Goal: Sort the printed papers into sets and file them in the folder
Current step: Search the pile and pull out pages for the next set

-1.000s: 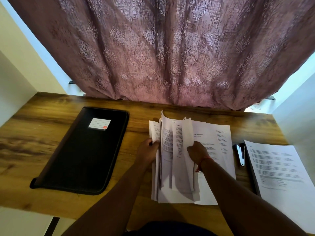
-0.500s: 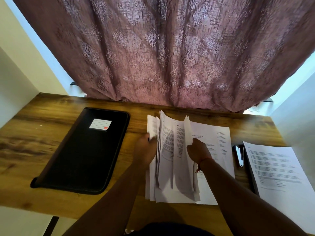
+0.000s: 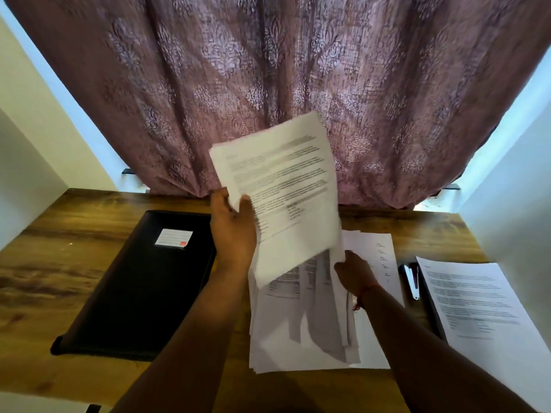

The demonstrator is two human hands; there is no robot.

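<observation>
My left hand (image 3: 233, 231) grips a bundle of printed sheets (image 3: 283, 186) by its left edge and holds it up above the desk, tilted toward me. Below it a loose pile of printed papers (image 3: 304, 332) lies on the wooden desk (image 3: 74, 257). My right hand (image 3: 354, 274) rests on this pile and pinches the upturned edges of some sheets. A closed black folder (image 3: 140, 287) with a white label lies flat to the left of the pile. A separate set of printed pages (image 3: 477, 311) lies at the right edge.
A black stapler (image 3: 413, 280) lies between the pile and the right-hand set. A purple patterned curtain (image 3: 268, 84) hangs along the back of the desk. White walls close in on both sides.
My left hand has lifted a bundle of sheets off the pile, up and toward the curtain. My right hand has stayed on the pile, shifted slightly right.
</observation>
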